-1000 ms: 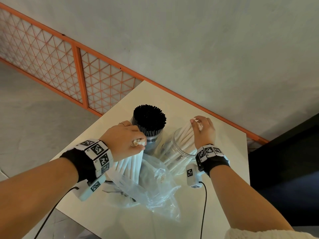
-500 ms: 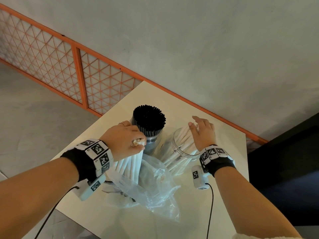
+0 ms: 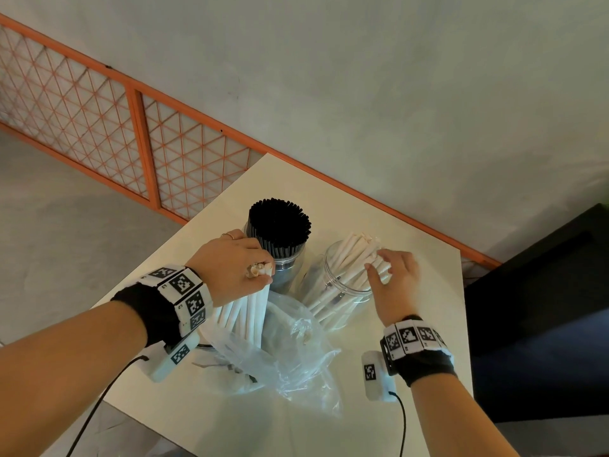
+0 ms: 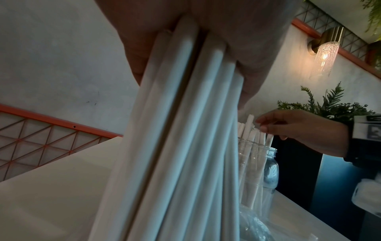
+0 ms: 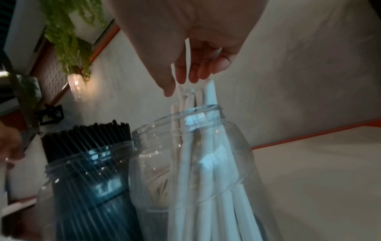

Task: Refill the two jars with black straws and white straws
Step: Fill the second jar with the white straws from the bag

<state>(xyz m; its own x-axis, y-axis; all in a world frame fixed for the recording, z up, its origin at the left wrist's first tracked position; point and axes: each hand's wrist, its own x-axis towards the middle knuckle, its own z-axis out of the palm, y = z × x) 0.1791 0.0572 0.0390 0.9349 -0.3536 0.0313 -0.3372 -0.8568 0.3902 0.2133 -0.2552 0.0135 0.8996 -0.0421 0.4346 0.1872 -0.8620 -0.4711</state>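
My left hand (image 3: 237, 262) grips a bundle of white straws (image 3: 245, 313) near their top ends; the bundle stands upright in a clear plastic bag (image 3: 296, 354). The left wrist view shows the bundle (image 4: 181, 146) running down from my palm. A clear jar (image 3: 288, 273) packed with black straws (image 3: 280, 224) stands just behind that hand. To its right a second clear jar (image 3: 339, 291) holds white straws (image 3: 357, 255) leaning to its right side. My right hand (image 3: 392, 275) hovers over them, fingers relaxed, fingertips (image 5: 193, 78) touching the straw tops (image 5: 210, 93) and holding nothing.
The jars stand on a small cream table (image 3: 418, 232) whose edges are close on all sides. An orange lattice railing (image 3: 99, 127) runs behind it and a dark counter (image 3: 543, 291) stands on the right. The crumpled bag fills the table's middle.
My right hand let go of the straws it pinched above the jar, spread its fingers and drew back toward me. My left hand kept its hold on the bundle.
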